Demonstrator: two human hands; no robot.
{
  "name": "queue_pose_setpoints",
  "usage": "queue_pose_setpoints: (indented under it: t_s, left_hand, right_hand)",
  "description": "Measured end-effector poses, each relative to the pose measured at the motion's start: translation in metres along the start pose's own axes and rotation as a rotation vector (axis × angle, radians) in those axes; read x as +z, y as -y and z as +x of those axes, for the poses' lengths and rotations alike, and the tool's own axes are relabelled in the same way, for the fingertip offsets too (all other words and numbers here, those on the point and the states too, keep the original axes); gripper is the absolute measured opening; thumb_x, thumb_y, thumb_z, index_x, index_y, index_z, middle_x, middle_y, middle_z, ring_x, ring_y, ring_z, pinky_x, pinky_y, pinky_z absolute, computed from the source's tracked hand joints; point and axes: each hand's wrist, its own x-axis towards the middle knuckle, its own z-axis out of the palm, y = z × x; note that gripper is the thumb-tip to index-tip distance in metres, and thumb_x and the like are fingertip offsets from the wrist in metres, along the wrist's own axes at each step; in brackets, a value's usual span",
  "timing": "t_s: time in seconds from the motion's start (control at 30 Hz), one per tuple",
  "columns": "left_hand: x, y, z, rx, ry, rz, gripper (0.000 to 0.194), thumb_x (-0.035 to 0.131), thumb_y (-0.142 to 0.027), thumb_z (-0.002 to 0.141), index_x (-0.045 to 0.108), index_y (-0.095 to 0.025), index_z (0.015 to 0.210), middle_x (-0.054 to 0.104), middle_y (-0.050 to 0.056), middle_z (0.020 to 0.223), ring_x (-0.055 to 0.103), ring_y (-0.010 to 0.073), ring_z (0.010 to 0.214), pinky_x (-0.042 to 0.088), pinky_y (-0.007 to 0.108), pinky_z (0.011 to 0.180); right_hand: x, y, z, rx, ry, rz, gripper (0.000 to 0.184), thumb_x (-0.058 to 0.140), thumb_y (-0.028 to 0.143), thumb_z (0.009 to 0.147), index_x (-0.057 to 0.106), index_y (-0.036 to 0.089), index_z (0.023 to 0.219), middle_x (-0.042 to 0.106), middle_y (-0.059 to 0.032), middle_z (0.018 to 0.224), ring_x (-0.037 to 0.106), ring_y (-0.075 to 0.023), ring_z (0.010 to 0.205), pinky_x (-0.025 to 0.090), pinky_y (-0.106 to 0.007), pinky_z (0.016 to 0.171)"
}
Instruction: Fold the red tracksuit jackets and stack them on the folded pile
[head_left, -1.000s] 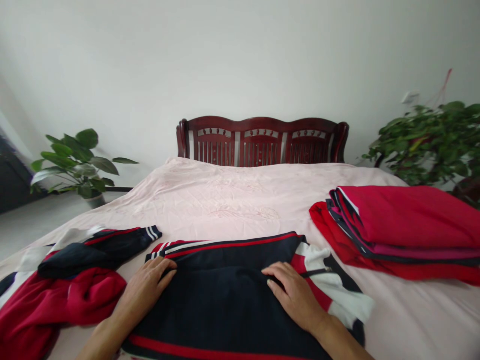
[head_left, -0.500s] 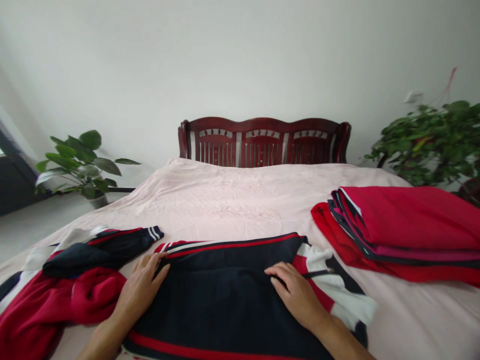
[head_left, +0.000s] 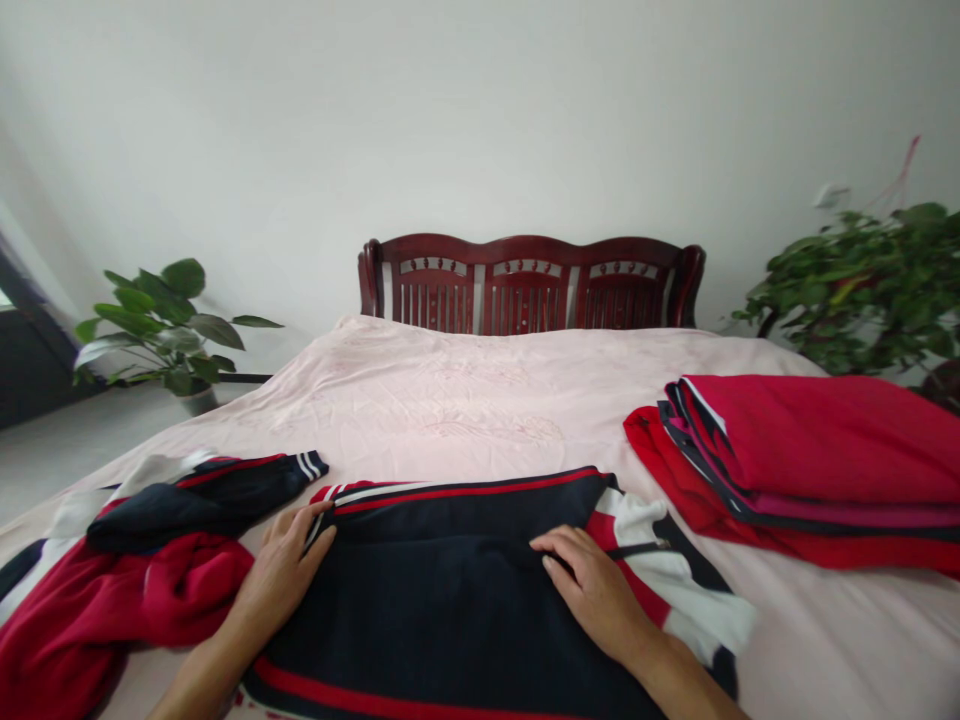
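A dark navy jacket [head_left: 450,590] with red and white edge stripes lies folded on the bed in front of me. My left hand [head_left: 289,560] touches its left edge by the striped cuff, thumb and fingers apart. On the jacket's right part rests my right hand [head_left: 589,580], fingers stretched out and slightly bent, beside a red and white section with a zipper. What lies under the right palm is hidden. Left of my left hand is a crumpled red, white and navy jacket [head_left: 187,590], one striped cuff pointing right.
Folded red and dark clothes [head_left: 840,440] are stacked at the right. A pale pink sheet [head_left: 450,400] covers the bed, with a dark red wooden headboard [head_left: 525,285] at its far end. Potted plants stand at the left [head_left: 169,325] and right [head_left: 862,290].
My left hand has shifted slightly left along the jacket's edge, showing more of the white stripe there. My right hand and the clothes stay nearly where they were.
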Motion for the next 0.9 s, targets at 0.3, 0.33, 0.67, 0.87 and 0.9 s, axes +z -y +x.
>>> queue_pose_setpoints:
  t_s: [0.3, 0.33, 0.67, 0.87, 0.9]
  left_hand:
    - [0.004, 0.005, -0.001, -0.038, -0.015, -0.033, 0.051, 0.044, -0.050, 0.089, 0.058, -0.019, 0.127, 0.061, 0.013, 0.126, 0.054, 0.0312, 0.125, 0.041, 0.050, 0.107]
    - [0.005, 0.007, -0.001, -0.055, -0.016, -0.049, 0.055, 0.043, -0.051, 0.089, 0.054, -0.019, 0.131, 0.059, 0.014, 0.130, 0.051, 0.0314, 0.128, 0.039, 0.051, 0.109]
    - [0.000, 0.037, -0.002, -0.185, 0.092, -0.297, 0.060, 0.048, -0.038, 0.084, 0.048, -0.016, 0.140, 0.053, 0.013, 0.144, 0.043, 0.0317, 0.138, 0.030, 0.045, 0.117]
    - [-0.009, 0.033, 0.002, -0.378, 0.134, -0.547, 0.067, 0.060, -0.028, 0.074, 0.049, -0.014, 0.138, 0.069, 0.012, 0.122, 0.063, 0.0301, 0.116, 0.048, 0.042, 0.102]
    - [-0.010, 0.032, 0.002, -0.398, 0.140, -0.552, 0.068, 0.062, -0.028, 0.073, 0.050, -0.014, 0.138, 0.070, 0.012, 0.118, 0.065, 0.0298, 0.112, 0.050, 0.041, 0.099]
  right_hand:
    - [0.000, -0.002, 0.000, -0.007, 0.009, -0.002, 0.024, 0.047, 0.018, 0.093, 0.066, 0.025, 0.105, 0.067, -0.0038, 0.106, 0.060, -0.0198, 0.104, 0.047, -0.035, 0.094]
    - [0.000, -0.002, 0.000, -0.009, 0.008, -0.002, 0.023, 0.047, 0.019, 0.093, 0.066, 0.025, 0.105, 0.067, -0.0039, 0.106, 0.060, -0.0200, 0.105, 0.047, -0.035, 0.094]
    - [0.001, -0.005, 0.000, -0.014, 0.001, -0.005, 0.022, 0.049, 0.018, 0.092, 0.066, 0.025, 0.105, 0.066, -0.0036, 0.105, 0.060, -0.0201, 0.104, 0.047, -0.035, 0.093]
    - [0.001, -0.004, 0.000, -0.011, 0.009, -0.007, 0.022, 0.048, 0.019, 0.093, 0.066, 0.025, 0.105, 0.066, -0.0034, 0.106, 0.060, -0.0198, 0.104, 0.047, -0.035, 0.093]
    - [0.001, -0.004, 0.000, -0.011, 0.009, -0.008, 0.022, 0.048, 0.018, 0.093, 0.066, 0.025, 0.105, 0.066, -0.0036, 0.106, 0.060, -0.0199, 0.104, 0.047, -0.035, 0.093]
